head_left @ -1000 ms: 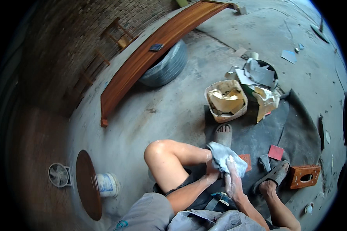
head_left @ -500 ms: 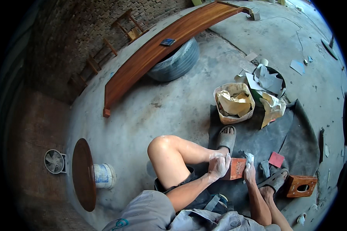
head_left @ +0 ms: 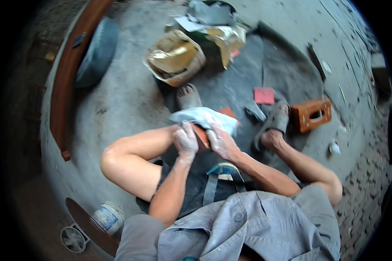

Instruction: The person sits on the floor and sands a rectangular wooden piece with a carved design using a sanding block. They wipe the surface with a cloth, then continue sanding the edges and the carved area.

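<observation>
Both hands meet on an orange block (head_left: pixel 201 134) between the knees – the left hand (head_left: pixel 186 141) is clasped round its near end, the right hand (head_left: pixel 220 141) presses a pale cloth (head_left: pixel 202 117) over its top. Right of the block lies a hollow orange brick (head_left: pixel 311 114); beyond the block, a lined basket (head_left: pixel 175 56)

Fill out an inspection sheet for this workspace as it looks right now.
Surface: dusty concrete floor with a dark mat under the feet.
Job's things: orange block held in both hands, pale cloth draped over it.
Clutter: basket with crumpled paper, red square, hollow orange brick, small pail.
Hands: left hand and right hand grip the block.
Cables: nothing seen.
Surroundings: tyre, long wooden plank, small fan.
</observation>
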Demonstrator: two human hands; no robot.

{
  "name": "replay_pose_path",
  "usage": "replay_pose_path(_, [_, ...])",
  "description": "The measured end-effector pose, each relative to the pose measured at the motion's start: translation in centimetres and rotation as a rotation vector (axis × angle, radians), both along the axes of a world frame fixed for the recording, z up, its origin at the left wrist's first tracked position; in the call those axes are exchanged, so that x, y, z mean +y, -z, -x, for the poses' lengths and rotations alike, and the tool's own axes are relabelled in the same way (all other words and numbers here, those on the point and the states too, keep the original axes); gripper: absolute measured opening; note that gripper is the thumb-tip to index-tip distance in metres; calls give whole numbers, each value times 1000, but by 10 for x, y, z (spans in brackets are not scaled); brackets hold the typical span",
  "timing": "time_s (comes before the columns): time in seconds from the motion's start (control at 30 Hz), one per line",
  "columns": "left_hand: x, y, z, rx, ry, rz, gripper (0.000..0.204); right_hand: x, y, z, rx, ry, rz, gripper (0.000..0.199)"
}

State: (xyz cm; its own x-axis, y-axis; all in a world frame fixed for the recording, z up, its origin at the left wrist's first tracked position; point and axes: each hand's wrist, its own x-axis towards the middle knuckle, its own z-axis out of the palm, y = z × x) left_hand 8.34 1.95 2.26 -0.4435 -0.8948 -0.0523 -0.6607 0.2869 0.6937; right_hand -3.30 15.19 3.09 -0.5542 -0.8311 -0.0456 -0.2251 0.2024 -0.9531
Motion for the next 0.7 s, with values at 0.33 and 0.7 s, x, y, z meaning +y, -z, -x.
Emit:
replay_pose_path(0.33, [-4, -22, 13, 118, 85, -82, 55, 0, -65, -3, 155, -15, 157, 38])
replay_pose_path(0.7, [-14, -22, 1, 242, 223, 57, 52, -17, -57, -23, 270, 35, 240, 52])
